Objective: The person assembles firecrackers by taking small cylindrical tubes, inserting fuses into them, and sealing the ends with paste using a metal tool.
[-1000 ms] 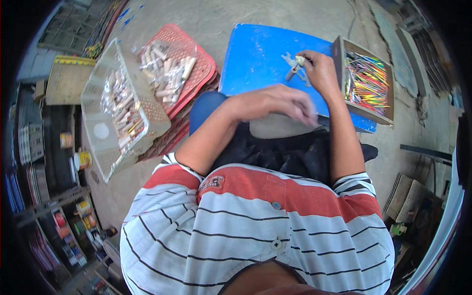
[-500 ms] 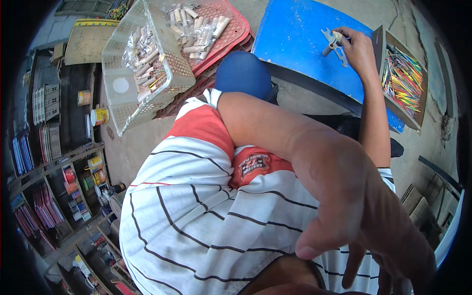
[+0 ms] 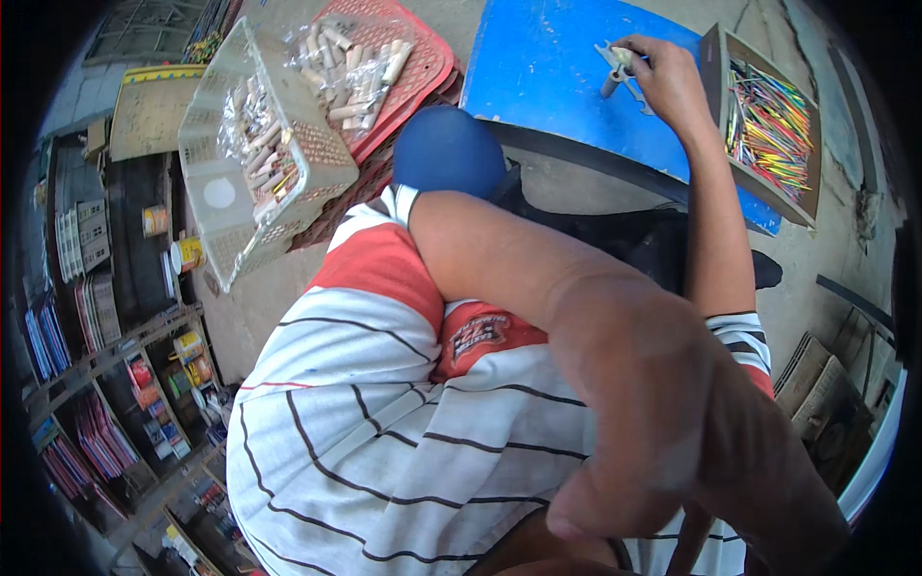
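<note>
On the right, my right hand (image 3: 665, 84) reaches over the blue table. Its thumb and fingers pinch a grey notched metal piece (image 3: 629, 84) with forked ends. A short grey cylinder (image 3: 611, 86) is just beneath that piece; I cannot tell whether they are joined. My left arm crosses in front of my striped shirt. Large and close at the lower right is my left hand (image 3: 639, 413), with the thumb stretched away from the fingers. Nothing shows in it, though most of its fingers are hidden.
Beside the blue table (image 3: 547, 58), a wooden tray (image 3: 713, 72) holds many coloured thin sticks (image 3: 768, 130). To the left, a pale plastic basket (image 3: 216, 226) and a red crate (image 3: 432, 58) carry bagged beige cylinders (image 3: 351, 72). A blue round seat (image 3: 447, 149) stands between. Shelves (image 3: 106, 346) line the far left.
The view has shifted slightly, so the table, tray and basket appear a little further left. My right hand keeps its hold on the metal piece. My left hand remains raised close to the camera.
</note>
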The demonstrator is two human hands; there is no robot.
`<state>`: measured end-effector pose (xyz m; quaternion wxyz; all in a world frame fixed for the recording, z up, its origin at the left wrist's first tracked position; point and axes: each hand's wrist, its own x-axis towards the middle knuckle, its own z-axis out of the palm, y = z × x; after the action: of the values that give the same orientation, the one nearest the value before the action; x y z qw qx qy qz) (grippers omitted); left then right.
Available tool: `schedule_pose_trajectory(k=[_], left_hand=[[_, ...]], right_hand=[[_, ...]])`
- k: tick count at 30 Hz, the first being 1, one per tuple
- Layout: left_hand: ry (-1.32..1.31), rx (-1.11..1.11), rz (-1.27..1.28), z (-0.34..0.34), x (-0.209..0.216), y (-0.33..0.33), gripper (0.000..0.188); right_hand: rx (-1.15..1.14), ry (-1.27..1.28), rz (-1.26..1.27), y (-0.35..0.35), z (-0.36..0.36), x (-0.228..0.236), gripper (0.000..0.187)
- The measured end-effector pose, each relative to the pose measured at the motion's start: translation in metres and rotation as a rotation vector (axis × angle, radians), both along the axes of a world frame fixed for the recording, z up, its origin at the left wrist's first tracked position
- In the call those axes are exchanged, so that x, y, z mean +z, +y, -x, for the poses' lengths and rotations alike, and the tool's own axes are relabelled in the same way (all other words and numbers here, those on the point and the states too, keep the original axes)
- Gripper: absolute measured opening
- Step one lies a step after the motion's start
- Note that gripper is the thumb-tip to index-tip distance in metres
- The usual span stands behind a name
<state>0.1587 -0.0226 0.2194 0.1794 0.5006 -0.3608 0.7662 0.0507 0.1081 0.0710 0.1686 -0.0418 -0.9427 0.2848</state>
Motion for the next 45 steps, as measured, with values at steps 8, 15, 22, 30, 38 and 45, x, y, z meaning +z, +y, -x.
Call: schedule_pose_trajectory(k=[8,15,22,30,38,45], left_hand=[[0.279,0.036,0.329,-0.008,-0.045,-0.013,0.01],[0.26,0.115,0.096,0.028,-0.011,-0.009,0.017],[-0.154,-0.2,0.364,-0.01,-0.011,-0.028,0.018],[0.427,-0.263,0.699,0.02,-0.035,-0.019,0.016],[0.625,-0.229,1.105,0.032,-0.031,-0.037,0.022],[0.829,-0.192,1.402,0.056,-0.027,-0.038,0.032]], right_hand=[[-0.029,-0.017,0.008,-0.005,0.0,0.008,0.02],[-0.01,0.004,-0.029,-0.004,0.002,0.002,0.02],[-0.082,-0.177,0.07,-0.01,-0.006,0.018,0.021],[-0.069,-0.15,0.091,-0.013,-0.006,0.02,0.023],[-0.015,-0.02,-0.077,-0.004,-0.002,0.003,0.021],[-0.023,0.029,-0.071,-0.006,0.002,0.0,0.019]])
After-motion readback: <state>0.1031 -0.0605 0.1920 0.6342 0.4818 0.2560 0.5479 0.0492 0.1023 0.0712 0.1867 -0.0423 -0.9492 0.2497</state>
